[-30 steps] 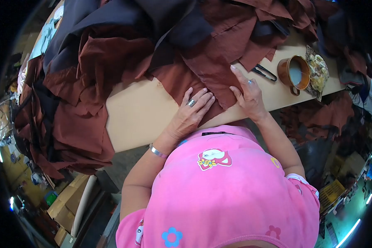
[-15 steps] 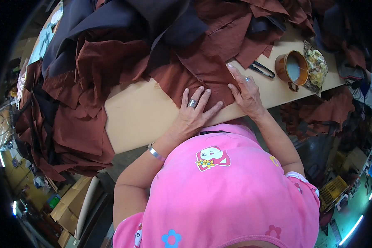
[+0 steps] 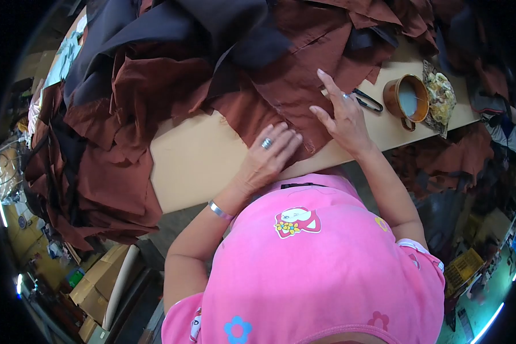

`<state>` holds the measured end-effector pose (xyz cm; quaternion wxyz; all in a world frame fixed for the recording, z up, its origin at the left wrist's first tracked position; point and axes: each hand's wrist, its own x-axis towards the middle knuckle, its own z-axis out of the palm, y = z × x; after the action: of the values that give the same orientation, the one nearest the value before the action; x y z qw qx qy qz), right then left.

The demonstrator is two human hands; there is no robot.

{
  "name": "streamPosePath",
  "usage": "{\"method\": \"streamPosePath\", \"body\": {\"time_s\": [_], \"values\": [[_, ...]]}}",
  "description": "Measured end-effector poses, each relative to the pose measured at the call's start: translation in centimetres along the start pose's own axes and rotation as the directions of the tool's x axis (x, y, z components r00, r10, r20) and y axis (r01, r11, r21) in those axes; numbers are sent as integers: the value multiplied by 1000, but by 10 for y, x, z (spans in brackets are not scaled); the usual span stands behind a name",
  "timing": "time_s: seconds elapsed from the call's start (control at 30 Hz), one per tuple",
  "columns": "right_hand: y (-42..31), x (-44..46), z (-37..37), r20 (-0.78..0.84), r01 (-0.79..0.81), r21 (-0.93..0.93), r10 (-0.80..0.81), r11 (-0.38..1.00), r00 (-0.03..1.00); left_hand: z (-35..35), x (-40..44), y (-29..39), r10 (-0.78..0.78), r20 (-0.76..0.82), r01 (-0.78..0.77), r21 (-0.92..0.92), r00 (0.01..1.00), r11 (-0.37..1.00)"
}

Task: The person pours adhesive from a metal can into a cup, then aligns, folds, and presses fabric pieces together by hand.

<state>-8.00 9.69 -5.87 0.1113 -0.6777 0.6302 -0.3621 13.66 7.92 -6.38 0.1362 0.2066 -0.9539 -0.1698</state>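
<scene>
A reddish-brown piece of cloth (image 3: 292, 97) lies over the near edge of the tan table, with a seam or folded edge running down it. My left hand (image 3: 271, 150), with a ring on one finger, rests on its lower left part; the fingers lie close together over the fabric, and the thumb is hidden. Above the cloth's right edge is my right hand (image 3: 347, 121), thumb and index finger spread apart and nothing visible between them. Just beyond that hand lies a black looped tool (image 3: 370, 102), perhaps thread snips, partly covered by it.
A brown mug (image 3: 410, 100) with whitish contents stands at the right beside a patterned bundle (image 3: 440, 97). Heaps of dark and brown fabric (image 3: 160, 80) cover the table's far side and hang off its left end. Cardboard boxes (image 3: 100, 281) stand below left.
My right hand has lifted off the cloth's edge, its thumb and index finger spreading. My left hand's fingers have drawn together and shifted slightly left on the fabric.
</scene>
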Motion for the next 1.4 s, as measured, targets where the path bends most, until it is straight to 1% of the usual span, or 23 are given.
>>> {"method": "streamPosePath", "body": {"time_s": [0.03, 0.1, 0.13, 0.2, 0.27, 0.37, 0.47, 0.57, 0.67, 0.7, 0.8, 0.83, 0.93, 1.03, 1.1, 1.2, 1.23, 1.27, 1.33, 1.4], "values": [[0, 4, 4, 8, -11, -9, 11, 1000, 1000, -10, 6, -3, -40, -18, 40, 0, 999, 999], [1, 12, 13, 29, -31, -29, 32, 999, 999, -4, 4, -9, -83, -25, 83, 10, 996, 996], [3, 13, 16, 14, -11, -19, 12, 1000, 1000, -3, 4, -11, -106, -30, 107, 15, 994, 994], [7, 14, 22, -19, 30, 1, -30, 1000, 999, -4, 4, -10, -107, -10, 107, 38, 994, 993], [10, 14, 22, -26, 30, 44, -29, 999, 999, -5, 5, -8, -115, 2, 115, 52, 993, 992], [10, 14, 22, -53, 40, 76, -36, 996, 998, -3, 6, -8, -109, 12, 108, 60, 994, 992], [11, 13, 23, -57, 55, 71, -51, 996, 997, -9, 8, -2, -89, 75, 82, 93, 993, 992], [11, 13, 22, -53, 62, 67, -58, 996, 997, 2, 2, 4, 7, 30, -13, 191, 1000, 982], [10, 12, 21, -34, 55, 54, -53, 997, 998, 3, 1, 10, 64, 103, -74, 98, 993, 992], [10, 11, 20, -24, 53, 47, -52, 997, 998, -1, 3, 8, 85, 89, -88, 29, 992, 996], [11, 11, 22, -62, 69, 70, -65, 995, 996, 1, 7, -8, -19, 33, 20, -24, 999, 1000], [11, 12, 22, -64, 66, 75, -61, 995, 996, 1, 9, -11, -5, 22, 5, 35, 1000, 999], [13, 12, 20, -57, 61, 90, -56, 994, 997, -2, 10, -9, -42, 23, 42, 15, 999, 999], [12, 12, 18, -57, 48, 116, -42, 992, 997, 3, 9, -8, -129, -24, 127, -50, 991, 991], [11, 12, 17, -67, 20, 147, -10, 989, 998, 0, 10, -6, -115, -12, 114, -24, 993, 993], [6, -2, 0, -156, 267, -30, -268, 963, 951, -1, 11, -11, -62, -14, 63, 24, 998, 998], [6, -18, -2, -72, 354, -66, -359, 933, 931, -1, 11, -13, -40, -17, 41, 41, 999, 998], [-1, -27, -7, 20, 405, -28, -405, 914, 914, -1, 10, -13, -43, -19, 44, 31, 999, 999], [-12, -39, -14, 196, 491, 60, -492, 869, 848, 0, 10, -14, -47, -23, 47, 12, 999, 999], [-11, -43, -5, 176, 509, 30, -505, 860, 845, -4, 11, -11, -60, 3, 60, 23, 998, 998]]}}
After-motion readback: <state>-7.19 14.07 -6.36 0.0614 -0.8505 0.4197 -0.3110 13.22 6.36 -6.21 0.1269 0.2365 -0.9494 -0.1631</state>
